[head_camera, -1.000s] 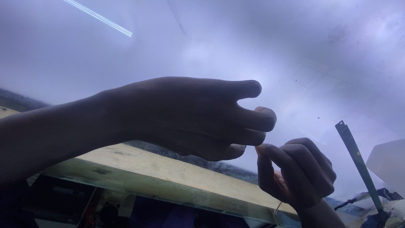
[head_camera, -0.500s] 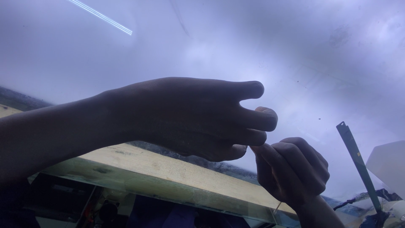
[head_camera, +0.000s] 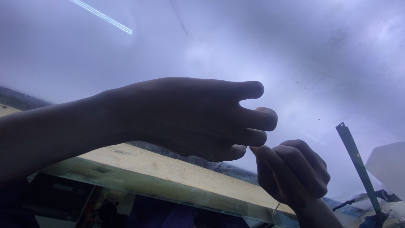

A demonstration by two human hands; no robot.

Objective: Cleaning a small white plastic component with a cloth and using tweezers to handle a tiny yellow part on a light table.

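My left hand (head_camera: 198,118) reaches in from the left, dark against a pale glossy sheet (head_camera: 261,46). Its thumb sticks out on top and its fingers lie curled side by side, pointing right. Whether they pinch anything is hidden. My right hand (head_camera: 295,173) comes up from the bottom right as a closed fist. Its index fingertip touches the lowest fingertips of my left hand. A thin pale strand (head_camera: 277,207) pokes out below the fist, seemingly held in it.
A pale wooden plank (head_camera: 168,169) runs slantwise under my left forearm, with dark clutter beneath it. A narrow green metal strip (head_camera: 357,162) stands tilted at the right. A white angular piece (head_camera: 388,162) is beside it. A bright streak (head_camera: 101,17) reflects at top left.
My right fist has shifted a little up and to the left, bringing its index fingertip against my left fingertips. My left hand has barely moved.
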